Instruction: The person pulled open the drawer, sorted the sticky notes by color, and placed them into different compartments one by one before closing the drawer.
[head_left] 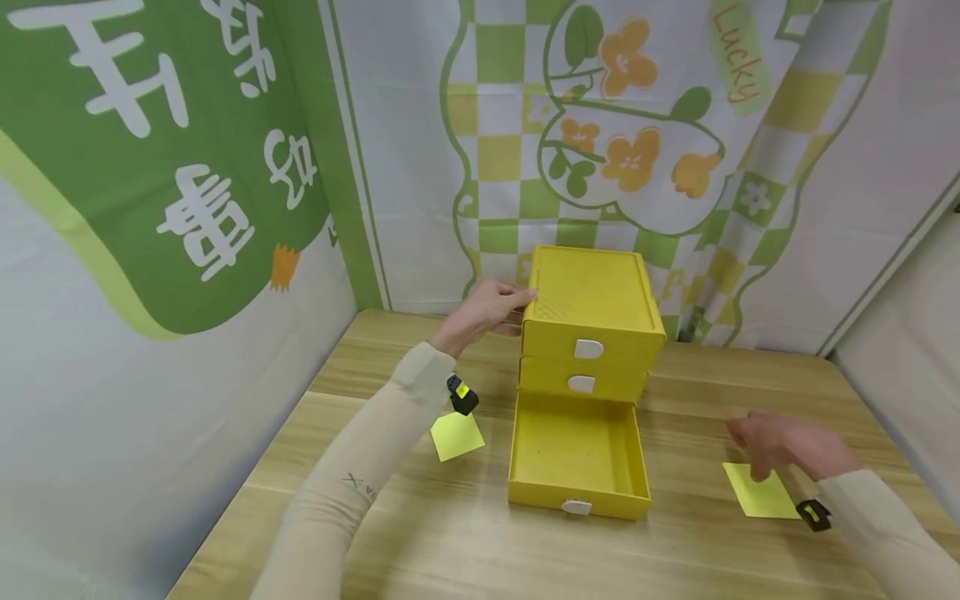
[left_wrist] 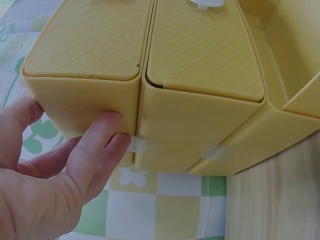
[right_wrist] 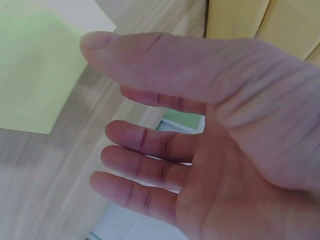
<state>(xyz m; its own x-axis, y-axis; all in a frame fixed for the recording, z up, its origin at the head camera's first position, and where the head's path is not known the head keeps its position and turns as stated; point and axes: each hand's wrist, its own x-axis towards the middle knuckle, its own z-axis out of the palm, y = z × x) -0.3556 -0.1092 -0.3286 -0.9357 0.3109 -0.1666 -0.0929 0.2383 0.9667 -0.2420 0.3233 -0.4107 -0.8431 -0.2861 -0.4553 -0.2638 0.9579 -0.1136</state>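
A yellow three-tier drawer unit [head_left: 588, 287] stands on the table, with white tabs on its drawer fronts. Its bottom drawer [head_left: 573, 446] is pulled out towards me, and the bare inside shows. My left hand [head_left: 486, 310] touches the unit's left side near the top, thumb at the upper edge. In the left wrist view, the fingers [left_wrist: 92, 145] lie fairly straight against the yellow side wall. To the right, my right hand [head_left: 795, 442] hovers over a yellow-green paper square [head_left: 772, 500] and holds nothing. The right wrist view shows its fingers spread apart, thumb [right_wrist: 150, 62] extended.
Another yellow-green paper square [head_left: 457, 437] lies left of the pulled-out drawer, below my left wrist. Strips of clear tape [left_wrist: 215, 151] bridge the unit's tiers. Close behind the unit hangs a patterned curtain [head_left: 498, 167]; more fabric hangs at the left and right of the wooden table [head_left: 435, 542].
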